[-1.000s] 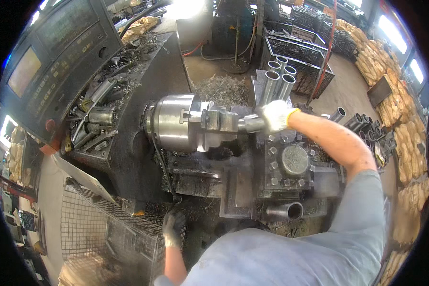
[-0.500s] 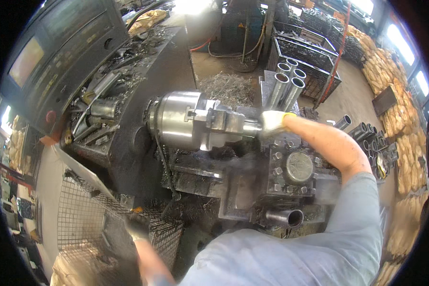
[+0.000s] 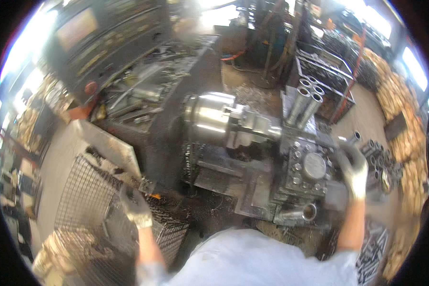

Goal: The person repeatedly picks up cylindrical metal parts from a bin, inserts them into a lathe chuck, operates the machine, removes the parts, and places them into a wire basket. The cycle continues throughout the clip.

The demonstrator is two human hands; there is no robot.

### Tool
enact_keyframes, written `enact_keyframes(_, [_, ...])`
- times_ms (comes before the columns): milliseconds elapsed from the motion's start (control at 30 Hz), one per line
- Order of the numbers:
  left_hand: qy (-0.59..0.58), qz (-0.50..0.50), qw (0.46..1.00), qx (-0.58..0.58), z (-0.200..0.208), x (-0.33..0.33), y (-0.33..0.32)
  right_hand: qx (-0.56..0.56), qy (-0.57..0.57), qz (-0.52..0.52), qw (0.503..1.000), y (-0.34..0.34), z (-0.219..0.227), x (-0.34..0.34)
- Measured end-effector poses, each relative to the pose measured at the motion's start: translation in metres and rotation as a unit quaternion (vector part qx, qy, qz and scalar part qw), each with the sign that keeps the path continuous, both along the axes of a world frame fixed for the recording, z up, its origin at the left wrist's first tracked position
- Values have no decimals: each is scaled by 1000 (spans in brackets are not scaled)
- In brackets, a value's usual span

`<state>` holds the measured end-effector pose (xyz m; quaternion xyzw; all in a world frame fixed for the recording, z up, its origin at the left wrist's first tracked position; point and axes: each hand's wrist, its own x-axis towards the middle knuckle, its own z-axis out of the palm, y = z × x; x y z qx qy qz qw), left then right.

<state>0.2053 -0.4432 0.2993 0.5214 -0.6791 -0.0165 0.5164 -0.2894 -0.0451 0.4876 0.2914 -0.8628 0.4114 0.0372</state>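
Observation:
Metal chuck (image 3: 212, 117) of a lathe sits at the middle, with a short shiny tube (image 3: 274, 131) projecting from its jaws. My right hand (image 3: 353, 169), in a white glove with grey fingers, is beside the square bolted tool post (image 3: 315, 165), on its right. Its fingers are smeared, and any hold is unclear. My left hand (image 3: 136, 205), gloved likewise, hangs low at the left near a wire mesh basket (image 3: 83, 190) and a small orange piece (image 3: 156, 196). Blur hides what its fingers do. A thicker tube (image 3: 298, 213) lies in the tool post's near side.
Several bright tubes (image 3: 304, 102) stand beyond the tool post. More tubes (image 3: 376, 159) are at the right. A metal-framed bin (image 3: 321, 66) stands at the back, and stacked tan sacks (image 3: 412, 167) line the right. A tilted metal plate (image 3: 112, 145) is left of the machine.
My right hand has left the tube end at the chuck and come back toward me, right of the tool post. The left hand is slightly higher. The whole view has shifted.

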Motion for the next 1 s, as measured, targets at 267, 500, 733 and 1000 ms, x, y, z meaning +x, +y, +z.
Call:
enact_keyframes(267, [-252,-88,960,-91,241,-136,-148,-88,-171,-223,956,130,-122,93])
enact_keyframes(500, [-349,-28,922,169,278,-154,-210,-20,8,-131,991,176,-132,148])
enact_keyframes(733, [-103,-348,917,-165,107,-102,83,-23,-157,-87,983,163,-142,158])
enact_keyframes(1000, [-298,-266,705,585,-88,19,309,15,-175,97,980,96,-163,127])
